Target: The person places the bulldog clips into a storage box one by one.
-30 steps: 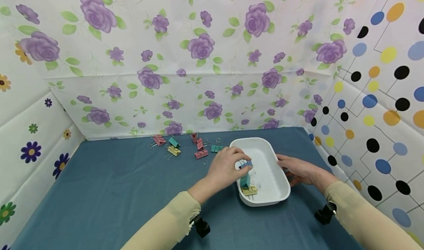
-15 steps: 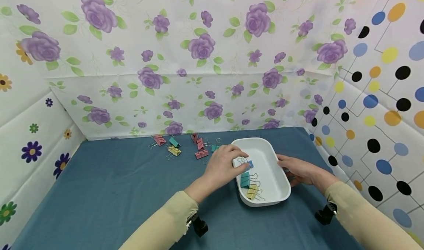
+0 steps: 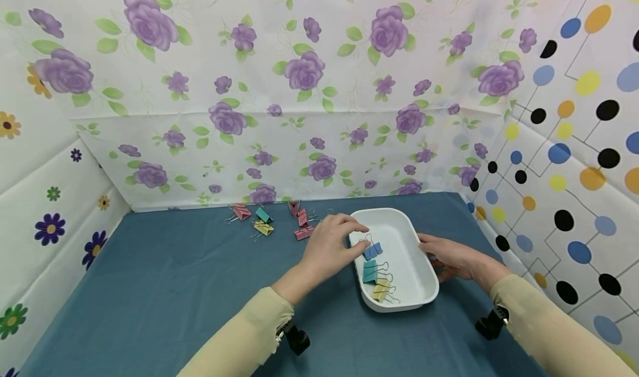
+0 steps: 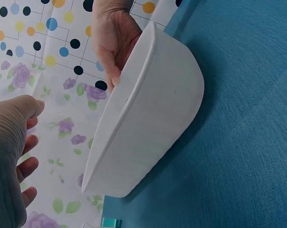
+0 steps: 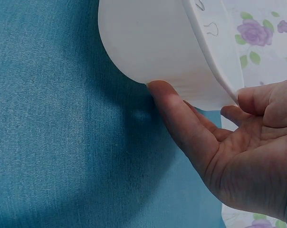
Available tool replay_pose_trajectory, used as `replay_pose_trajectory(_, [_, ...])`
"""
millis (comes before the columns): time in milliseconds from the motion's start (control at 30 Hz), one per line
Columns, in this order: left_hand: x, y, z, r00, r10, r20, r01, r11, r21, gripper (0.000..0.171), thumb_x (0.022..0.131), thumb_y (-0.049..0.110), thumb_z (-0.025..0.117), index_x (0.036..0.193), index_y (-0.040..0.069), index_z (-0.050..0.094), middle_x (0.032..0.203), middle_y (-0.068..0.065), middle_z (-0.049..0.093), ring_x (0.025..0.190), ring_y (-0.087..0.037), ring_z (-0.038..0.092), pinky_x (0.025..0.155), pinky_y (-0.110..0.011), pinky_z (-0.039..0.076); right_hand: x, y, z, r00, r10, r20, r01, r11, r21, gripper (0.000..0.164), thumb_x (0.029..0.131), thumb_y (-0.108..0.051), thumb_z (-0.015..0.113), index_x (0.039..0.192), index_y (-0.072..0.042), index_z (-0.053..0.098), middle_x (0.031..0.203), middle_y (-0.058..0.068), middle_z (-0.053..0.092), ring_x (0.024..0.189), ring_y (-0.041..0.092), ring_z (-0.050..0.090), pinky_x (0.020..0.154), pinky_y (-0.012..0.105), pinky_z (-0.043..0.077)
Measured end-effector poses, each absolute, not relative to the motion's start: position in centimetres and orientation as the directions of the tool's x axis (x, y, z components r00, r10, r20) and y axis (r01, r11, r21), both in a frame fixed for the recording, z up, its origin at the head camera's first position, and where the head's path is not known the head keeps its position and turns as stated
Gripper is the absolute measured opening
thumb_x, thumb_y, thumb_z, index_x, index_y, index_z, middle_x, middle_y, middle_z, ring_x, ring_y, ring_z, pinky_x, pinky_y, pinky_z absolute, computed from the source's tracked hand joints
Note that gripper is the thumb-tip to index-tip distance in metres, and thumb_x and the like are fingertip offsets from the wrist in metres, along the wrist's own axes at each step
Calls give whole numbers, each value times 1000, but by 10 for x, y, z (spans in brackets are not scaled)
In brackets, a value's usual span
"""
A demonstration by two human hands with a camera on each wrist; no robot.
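Note:
A white plastic bin [image 3: 409,271] sits on the blue cloth at the right. Inside along its left side lie a blue binder clip [image 3: 373,250], a teal binder clip [image 3: 370,272] and a yellow binder clip [image 3: 381,290]. My left hand [image 3: 331,241] hovers at the bin's left rim, thumb and fingers parted and nothing between them; the left wrist view shows this hand [image 4: 10,152] apart from the bin's wall. On the opposite side my right hand [image 5: 248,152] holds the bin, thumb at the rim and a finger against the lower wall.
At the back of the cloth lie several red binder clips [image 3: 303,233], a teal one [image 3: 263,215] and a yellow one [image 3: 263,228]. Another teal clip [image 4: 111,222] is behind my left hand in the head view. Patterned walls [image 3: 319,88] enclose the back and sides.
My left hand has let go of the blue binder clip, which now lies in the bin, and has drawn back slightly to the left. The right hand stays on the bin.

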State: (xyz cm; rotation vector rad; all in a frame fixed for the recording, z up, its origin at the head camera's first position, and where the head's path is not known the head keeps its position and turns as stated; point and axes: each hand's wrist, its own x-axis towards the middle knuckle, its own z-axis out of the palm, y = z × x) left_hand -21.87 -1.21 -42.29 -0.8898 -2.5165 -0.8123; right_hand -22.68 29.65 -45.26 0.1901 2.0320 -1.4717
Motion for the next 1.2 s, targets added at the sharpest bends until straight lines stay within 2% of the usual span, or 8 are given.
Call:
replay_pose_trajectory(333, [-218,-16,-419,-742,430,514,652,640,407,25,85,46,63,107,34,67,107,12,55,100,-10,50,82,-35,45,-227,298,-455,-800,-226,-556,456,371,-808,54,98,-34,45,147,-34,21,130,15,46,98,34,59,68,52,52])
replay_pose_trajectory(767, [-223,-31,-414,-745,394,538,643,638,423,25,87,45,61,108,33,66,109,13,55,101,-10,50,81,-33,45,-227,298,-456,-798,-223,-559,461,371,-806,54,99,-33,44,147,-34,21,131,15,46,99,34,59,69,52,52])
replay_pose_trajectory(933, [-227,-42,-413,-748,372,549,627,669,400,23,86,43,63,106,33,67,107,13,56,100,-10,51,85,-35,43,-228,298,-455,-799,-221,-558,457,379,-805,53,99,-34,44,147,-34,21,130,16,45,99,34,58,68,52,52])
replay_pose_trajectory(1200, [-232,-63,-411,-769,348,536,604,671,430,23,86,43,64,107,34,66,110,12,56,101,-13,51,85,-40,43,-230,298,-455,-798,-224,-560,457,381,-803,53,99,-34,44,147,-34,21,131,16,44,102,34,57,69,52,52])
